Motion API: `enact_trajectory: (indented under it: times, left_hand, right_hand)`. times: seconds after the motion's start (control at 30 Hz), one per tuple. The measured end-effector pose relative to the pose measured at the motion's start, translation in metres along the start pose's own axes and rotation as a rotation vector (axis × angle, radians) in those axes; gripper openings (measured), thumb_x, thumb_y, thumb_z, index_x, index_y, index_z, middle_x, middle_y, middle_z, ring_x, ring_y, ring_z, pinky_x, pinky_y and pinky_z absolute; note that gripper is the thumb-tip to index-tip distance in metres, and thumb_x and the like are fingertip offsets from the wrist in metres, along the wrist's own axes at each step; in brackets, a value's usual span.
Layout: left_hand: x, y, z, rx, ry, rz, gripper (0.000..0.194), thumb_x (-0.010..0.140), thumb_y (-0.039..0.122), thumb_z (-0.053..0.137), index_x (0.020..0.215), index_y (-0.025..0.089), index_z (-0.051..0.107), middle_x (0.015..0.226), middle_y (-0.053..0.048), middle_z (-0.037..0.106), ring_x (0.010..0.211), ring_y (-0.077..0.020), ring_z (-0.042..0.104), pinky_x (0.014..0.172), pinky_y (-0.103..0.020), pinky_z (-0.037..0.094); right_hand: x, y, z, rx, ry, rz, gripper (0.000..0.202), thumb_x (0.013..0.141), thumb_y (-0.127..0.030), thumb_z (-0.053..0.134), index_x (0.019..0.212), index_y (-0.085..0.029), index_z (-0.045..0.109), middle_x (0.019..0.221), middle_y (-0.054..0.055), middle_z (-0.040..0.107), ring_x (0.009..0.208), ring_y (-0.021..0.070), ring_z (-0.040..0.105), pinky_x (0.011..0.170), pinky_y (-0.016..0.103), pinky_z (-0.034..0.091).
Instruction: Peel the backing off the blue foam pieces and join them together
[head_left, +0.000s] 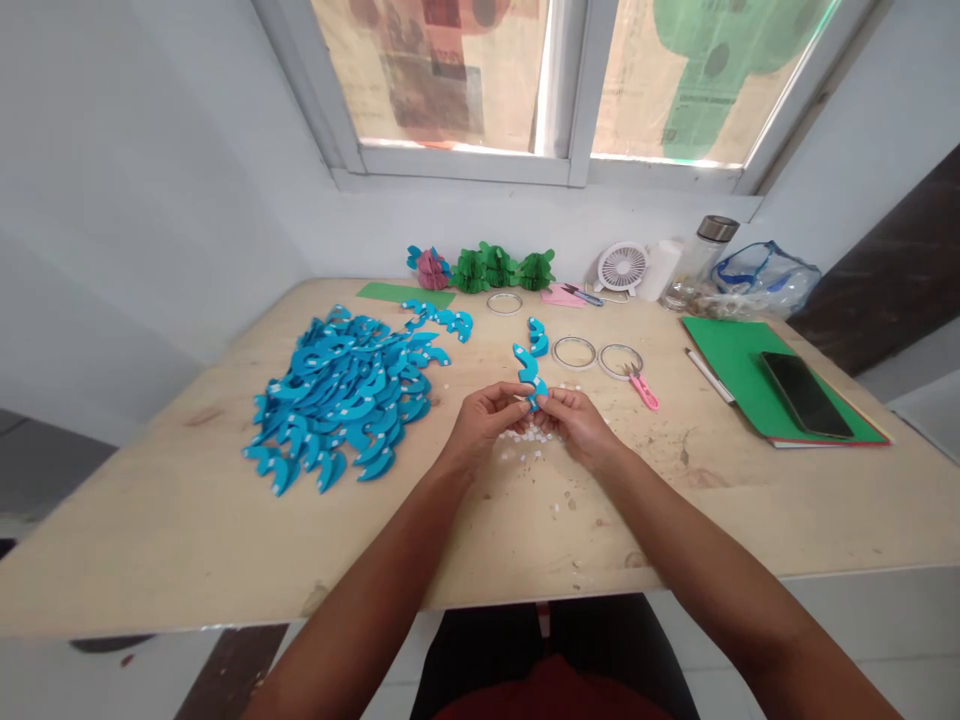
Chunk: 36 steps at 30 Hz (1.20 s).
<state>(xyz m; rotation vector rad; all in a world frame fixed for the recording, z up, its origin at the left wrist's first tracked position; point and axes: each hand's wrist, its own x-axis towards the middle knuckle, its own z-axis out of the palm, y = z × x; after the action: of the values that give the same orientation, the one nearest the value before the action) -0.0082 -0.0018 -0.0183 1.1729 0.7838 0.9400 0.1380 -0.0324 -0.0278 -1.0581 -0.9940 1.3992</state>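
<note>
Between my two hands, just above the table, is a blue curved paper cutout (530, 370) with small white squares on it. My left hand (491, 415) pinches its lower end from the left. From the right, my right hand (576, 422) pinches the same end, the fingertips of both hands close together. Small white paper bits (532, 436) lie scattered under and around the fingers. Just beyond the held cutout rests another blue cutout (538, 338). A large heap of blue paper cutouts (352, 380), many with white squares, spreads over the table to the left.
Metal rings (574, 353) and a pink-handled small tool (643, 388) lie right of my hands. Farther right, a phone (805, 394) rests on green sheets (739, 365). Green paper ornaments (495, 268), a small fan (622, 268) and a bottle (701, 262) line the back wall.
</note>
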Motion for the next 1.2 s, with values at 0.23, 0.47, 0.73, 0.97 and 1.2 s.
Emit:
enact_trajectory:
  times: [0.23, 0.47, 0.73, 0.97, 1.2]
  left_hand:
    - [0.001, 0.001, 0.0, 0.025, 0.012, 0.016, 0.028, 0.06, 0.031, 0.071, 0.082, 0.015, 0.067, 0.06, -0.001, 0.062, 0.053, -0.0106, 0.055, 0.056, -0.026, 0.046]
    - [0.0, 0.002, 0.002, 0.079, 0.041, 0.042, 0.023, 0.063, 0.031, 0.068, 0.078, 0.014, 0.067, 0.06, 0.0, 0.062, 0.053, -0.0102, 0.053, 0.055, -0.024, 0.045]
    - [-0.008, 0.005, 0.008, 0.706, 0.22, 0.419, 0.009, 0.071, 0.025, 0.059, 0.072, 0.019, 0.065, 0.072, -0.003, 0.066, 0.067, -0.015, 0.058, 0.066, -0.026, 0.045]
    - [-0.005, -0.007, 0.004, 1.098, 0.242, 0.629, 0.016, 0.079, 0.029, 0.053, 0.075, 0.02, 0.064, 0.076, -0.006, 0.066, 0.078, -0.0202, 0.057, 0.074, -0.03, 0.041]
    - [-0.005, -0.007, 0.004, 1.089, 0.254, 0.591, 0.015, 0.079, 0.028, 0.053, 0.076, 0.02, 0.065, 0.077, -0.007, 0.067, 0.078, -0.0202, 0.058, 0.073, -0.03, 0.041]
  right_hand:
    - [0.001, 0.001, 0.001, 0.011, 0.014, 0.008, 0.03, 0.069, -0.043, 0.065, 0.06, -0.016, 0.058, 0.053, 0.0, 0.058, 0.047, 0.0085, 0.045, 0.049, 0.022, 0.032]
    - [0.001, 0.001, 0.002, 0.022, 0.026, 0.003, 0.03, 0.069, -0.043, 0.065, 0.06, -0.016, 0.059, 0.052, 0.0, 0.057, 0.047, 0.0083, 0.045, 0.048, 0.022, 0.032]
    - [0.004, 0.005, 0.001, -0.162, 0.174, -0.093, 0.033, 0.069, -0.048, 0.062, 0.058, -0.017, 0.058, 0.052, 0.001, 0.056, 0.047, 0.0099, 0.044, 0.047, 0.023, 0.032]
    - [0.004, 0.008, 0.001, -0.392, 0.224, -0.228, 0.034, 0.075, -0.047, 0.053, 0.058, -0.018, 0.056, 0.052, 0.0, 0.051, 0.051, 0.0115, 0.043, 0.048, 0.023, 0.032]
    - [0.004, 0.011, 0.0, -0.498, 0.234, -0.267, 0.027, 0.076, -0.04, 0.051, 0.062, -0.017, 0.058, 0.058, 0.0, 0.054, 0.056, 0.0132, 0.047, 0.052, 0.024, 0.034]
